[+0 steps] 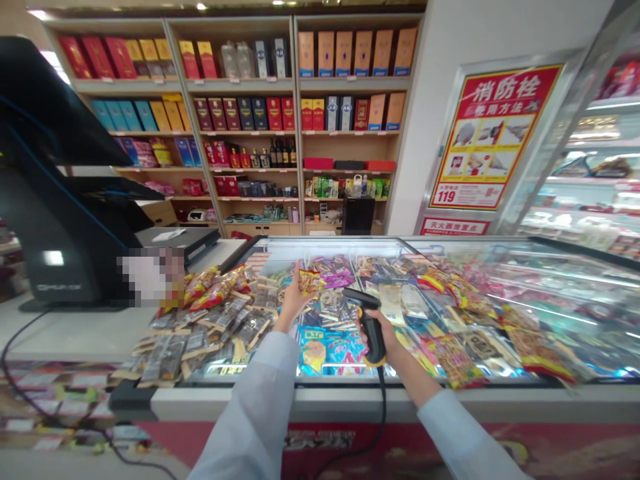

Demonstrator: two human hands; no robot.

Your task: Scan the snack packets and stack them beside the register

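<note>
Shop counter, glass-topped freezer [450, 250] piled with snacks. Left hand [293, 300] pinched a snack packet [309, 281] up at 12 o'clock; right hand [383, 333] gripped the scanner [369, 320] at 3. Looked mid-scan, next probably lining up the barcode.

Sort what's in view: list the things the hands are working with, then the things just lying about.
In hand:
left hand holds a snack packet
right hand grips the scanner

Lying about:
snack packets on the freezer lid
till screen
shelves of boxes
fire poster
</note>
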